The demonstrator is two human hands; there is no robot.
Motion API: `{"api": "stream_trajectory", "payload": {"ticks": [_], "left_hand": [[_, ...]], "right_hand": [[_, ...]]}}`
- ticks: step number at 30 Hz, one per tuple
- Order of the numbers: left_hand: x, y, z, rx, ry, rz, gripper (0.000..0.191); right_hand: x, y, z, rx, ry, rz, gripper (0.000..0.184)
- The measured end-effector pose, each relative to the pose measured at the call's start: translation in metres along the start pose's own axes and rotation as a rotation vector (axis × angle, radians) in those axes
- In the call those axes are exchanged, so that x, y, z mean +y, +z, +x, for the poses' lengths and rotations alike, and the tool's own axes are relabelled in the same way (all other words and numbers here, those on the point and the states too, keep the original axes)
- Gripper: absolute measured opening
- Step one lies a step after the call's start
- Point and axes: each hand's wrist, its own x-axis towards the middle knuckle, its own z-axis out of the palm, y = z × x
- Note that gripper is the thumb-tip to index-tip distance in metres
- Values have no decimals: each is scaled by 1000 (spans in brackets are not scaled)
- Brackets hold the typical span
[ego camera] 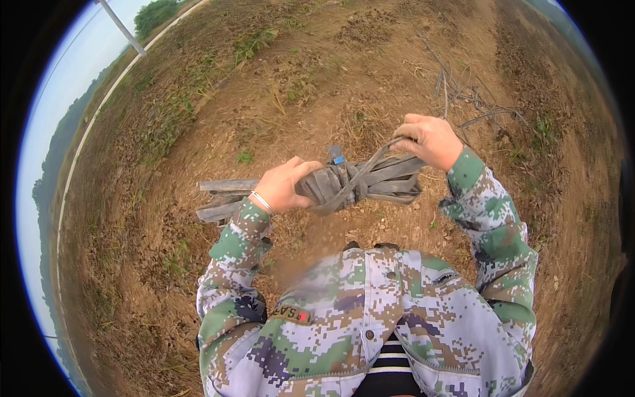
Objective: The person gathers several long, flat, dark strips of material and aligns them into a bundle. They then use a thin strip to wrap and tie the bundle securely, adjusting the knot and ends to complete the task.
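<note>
A bundle of flat grey-brown strips, which look like folded drip tape or thin hose [392, 184], hangs across in front of my body. My left hand [284, 186] grips the bundle left of its middle, and several loose ends [233, 185] stick out past the wrist. Around the middle runs a wrap of the same strip, with a small blue piece [339, 160] at its upper side. Between the fingertips of my right hand [430, 140] is a strand [379, 154] that leads from this wrap up to the right, above the bundle's right end.
Bare brown soil [317, 99] with dry leaves and weeds spreads all around. A heap of dry twigs or stalks [478, 104] lies beyond my right hand. At the far left are a pale road edge [94, 116] and a pole [121, 27].
</note>
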Motion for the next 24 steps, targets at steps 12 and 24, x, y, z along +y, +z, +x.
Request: {"api": "stream_trajectory", "payload": {"ticks": [12,24], "left_hand": [[6,-42,-7,-97,181,-840,93],[43,0,32,760,47,-1406,67]], "right_hand": [[35,-22,23,-384,272,1000,31],[-66,120,26,31,234,1020,42]]}}
